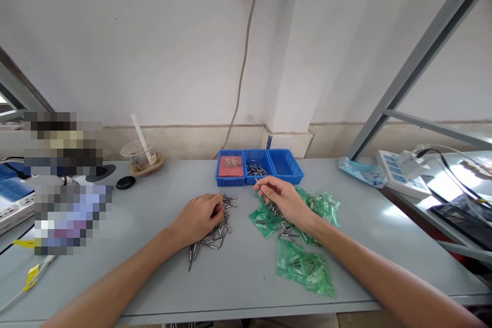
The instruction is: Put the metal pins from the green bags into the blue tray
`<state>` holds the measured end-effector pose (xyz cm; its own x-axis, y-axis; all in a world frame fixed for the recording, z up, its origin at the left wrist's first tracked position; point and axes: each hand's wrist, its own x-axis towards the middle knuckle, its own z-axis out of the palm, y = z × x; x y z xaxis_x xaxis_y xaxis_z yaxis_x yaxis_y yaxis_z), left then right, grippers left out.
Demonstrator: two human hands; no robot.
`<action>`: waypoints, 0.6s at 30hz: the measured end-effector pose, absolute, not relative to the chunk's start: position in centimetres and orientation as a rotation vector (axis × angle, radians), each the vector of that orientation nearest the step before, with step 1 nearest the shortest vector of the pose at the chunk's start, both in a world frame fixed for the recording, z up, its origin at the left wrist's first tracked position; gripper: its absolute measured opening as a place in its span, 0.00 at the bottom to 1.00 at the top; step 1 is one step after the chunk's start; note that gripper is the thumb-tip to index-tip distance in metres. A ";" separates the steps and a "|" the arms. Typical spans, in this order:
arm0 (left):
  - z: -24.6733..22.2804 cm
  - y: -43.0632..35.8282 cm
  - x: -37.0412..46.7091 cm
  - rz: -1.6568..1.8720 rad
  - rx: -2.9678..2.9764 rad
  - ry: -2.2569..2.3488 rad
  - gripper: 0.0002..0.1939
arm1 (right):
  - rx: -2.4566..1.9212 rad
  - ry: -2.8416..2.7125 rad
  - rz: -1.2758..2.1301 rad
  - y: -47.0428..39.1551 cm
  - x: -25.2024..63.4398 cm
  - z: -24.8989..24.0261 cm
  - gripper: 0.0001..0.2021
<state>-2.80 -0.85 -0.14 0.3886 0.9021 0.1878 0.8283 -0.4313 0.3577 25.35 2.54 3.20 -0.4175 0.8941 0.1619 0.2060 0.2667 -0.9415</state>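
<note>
My left hand (202, 217) rests with curled fingers at a loose pile of metal blind rivets (216, 238) on the grey table. What its fingertips hold, if anything, is hidden. My right hand (283, 200) pinches a single small rivet (258, 182) between thumb and fingertips, just in front of the blue bins. Below the right hand more rivets (287, 230) lie among green plastic bags, partly covered by the hand. One green bag (305, 267) with rivets inside lies nearer the table's front edge. The middle blue bin (259, 180) contains a heap of rivets.
The left bin (230, 182) holds a red piece with a clear packet; the right bin (286, 161) adjoins the middle one. A plastic cup (138, 149) with a straw and a black round object (125, 182) stand left. A power strip (402, 174) and blue packet (362, 171) lie right.
</note>
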 end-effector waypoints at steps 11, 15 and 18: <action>-0.1 -0.9 -2.8 0.535 2.448 1.537 0.07 | -1.044 -1.884 0.685 2.7 25.6 2.5 0.07; -0.2 -0.8 -2.9 0.530 2.447 1.545 0.07 | -1.043 -1.921 0.740 2.5 25.6 2.6 0.08; -0.2 -0.8 -2.9 0.518 2.446 1.553 0.07 | -1.027 -1.884 0.917 2.5 25.5 2.7 0.12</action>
